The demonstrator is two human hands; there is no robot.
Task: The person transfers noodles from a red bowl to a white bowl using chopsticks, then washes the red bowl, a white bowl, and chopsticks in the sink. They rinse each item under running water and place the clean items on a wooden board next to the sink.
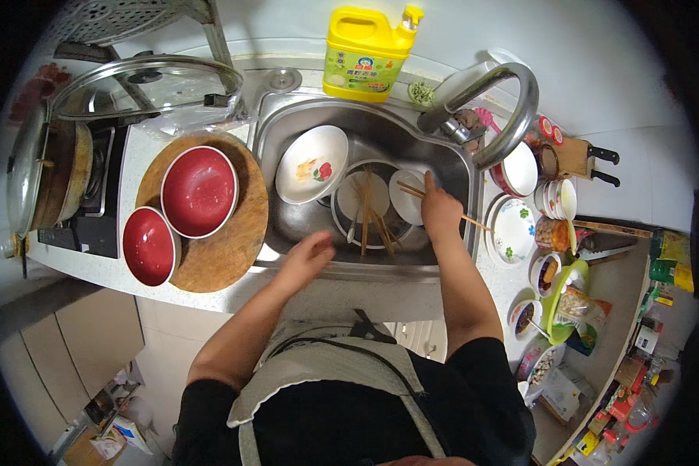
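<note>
The person stands at a steel sink (pixel 266 147) with dishes in it, and the work looks to be at the gathering stage of washing up. The right hand (pixel 439 211) reaches into the basin at about three o'clock of the sink and pinches a pair of chopsticks (pixel 450 211) between thumb and fingers; the sticks run slantwise under the hand, their ends showing on both sides. The left hand (pixel 306 258) hovers over the front rim at about six o'clock, blurred, fingers loosely curled and holding nothing that can be seen. In the middle of the basin a metal pot (pixel 342 203) holds more loose chopsticks and a small white dish (pixel 405 200); a white bowl with a red flower (pixel 312 165) leans at ten o'clock. Two red bowls (pixel 198 190) sit on and beside a round wooden board (pixel 233 252) to the left of the sink, and a yellow soap bottle (pixel 366 53) stands behind it at twelve o'clock. The next move probably calls for a firm pinch so the thin sticks do not slip, and for the free hand to steady the pot or collect the rest.
</note>
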